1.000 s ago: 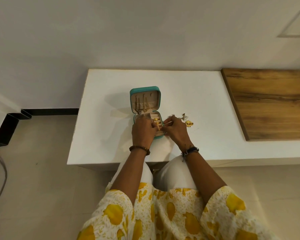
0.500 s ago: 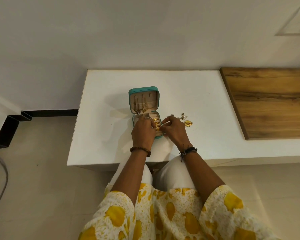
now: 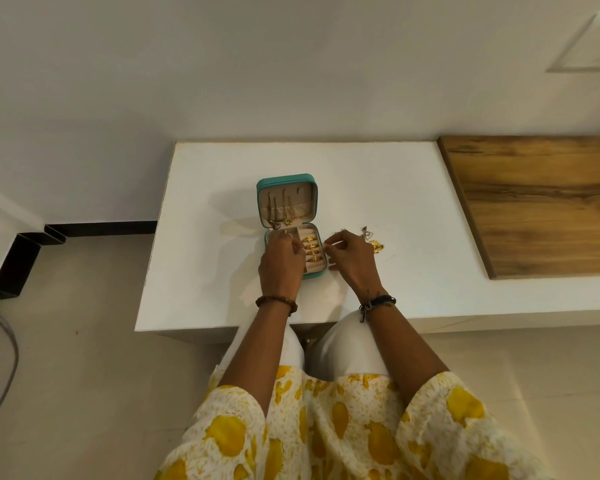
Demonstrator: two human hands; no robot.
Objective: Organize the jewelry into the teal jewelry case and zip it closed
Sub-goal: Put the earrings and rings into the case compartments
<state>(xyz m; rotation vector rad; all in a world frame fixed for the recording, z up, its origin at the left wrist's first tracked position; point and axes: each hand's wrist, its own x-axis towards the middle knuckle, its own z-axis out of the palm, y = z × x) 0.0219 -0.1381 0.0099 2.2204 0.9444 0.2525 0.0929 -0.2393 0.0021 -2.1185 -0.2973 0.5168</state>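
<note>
The left hand lies over the left part of the teal jewelry case's base, fingers curled down into it; what they grip, if anything, I cannot tell. The right hand hovers just beside the case's right edge, thumb and forefinger drawn together in a narrow pinch, though any piece between them is too small to make out. The case stands open on the white table, lid upright with chains hanging inside. Gold rings sit in the base's right-hand roll slots. Loose earrings lie on the table just beyond the right hand.
</note>
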